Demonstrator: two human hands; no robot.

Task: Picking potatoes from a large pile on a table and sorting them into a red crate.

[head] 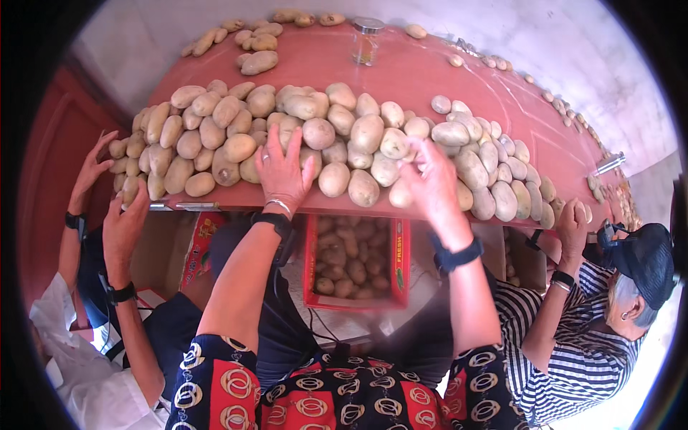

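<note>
A long heap of potatoes [367, 133] lies along the near side of a red table [322, 59]. My left hand [286, 174] rests on the middle of the heap with its fingers spread over the potatoes, a bracelet and a black band at its wrist. On the right, my right hand [430, 177] is bent over the front of the heap, thumb and fingers close together beside a pale potato; blur hides whether it grips one. Below the table edge, between my forearms, a red cardboard box [400, 263] holds many potatoes.
A co-worker's two hands [124, 231] touch the heap's left end. Another co-worker in a striped shirt [570, 344] has a hand [572, 231] at its right end. A lidded glass jar [366, 43] and smaller potato groups stand farther back. An open carton [161, 258] is at lower left.
</note>
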